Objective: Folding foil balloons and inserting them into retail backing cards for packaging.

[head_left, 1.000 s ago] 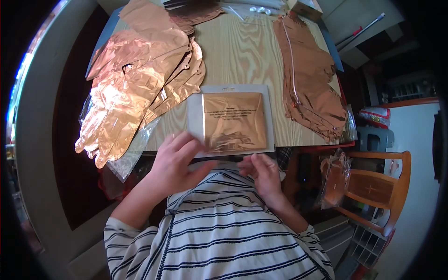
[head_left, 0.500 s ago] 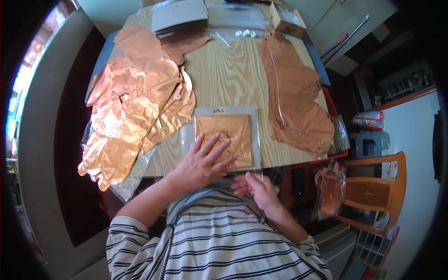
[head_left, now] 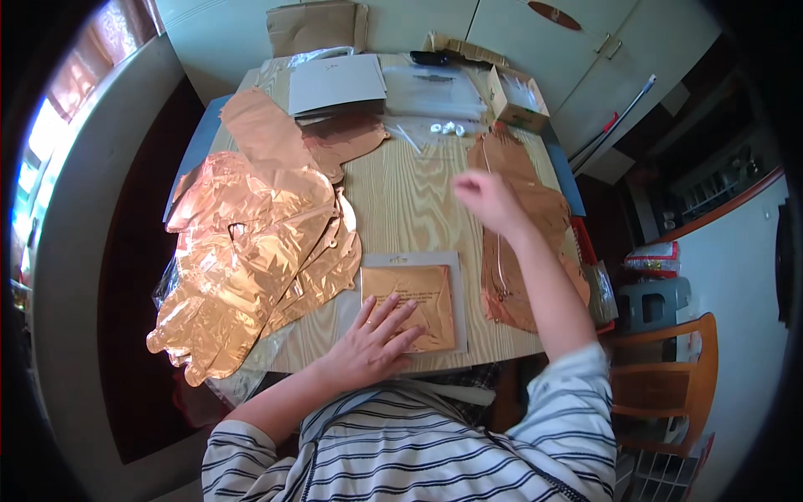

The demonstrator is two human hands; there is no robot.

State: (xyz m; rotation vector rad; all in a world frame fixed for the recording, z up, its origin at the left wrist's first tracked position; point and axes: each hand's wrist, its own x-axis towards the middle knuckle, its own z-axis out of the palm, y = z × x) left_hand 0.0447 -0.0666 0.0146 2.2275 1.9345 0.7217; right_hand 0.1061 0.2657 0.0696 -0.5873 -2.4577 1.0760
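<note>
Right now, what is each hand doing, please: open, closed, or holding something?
Left hand: open, flat on the flat copper packet.
Right hand: raised above the table, blurred, apparently empty.

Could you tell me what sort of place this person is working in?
Probably a room in a home, perhaps a dining or kitchen corner. A wooden table stands by white cupboard doors, with a wooden chair beside it. Copper foil balloons cover the table.
</note>
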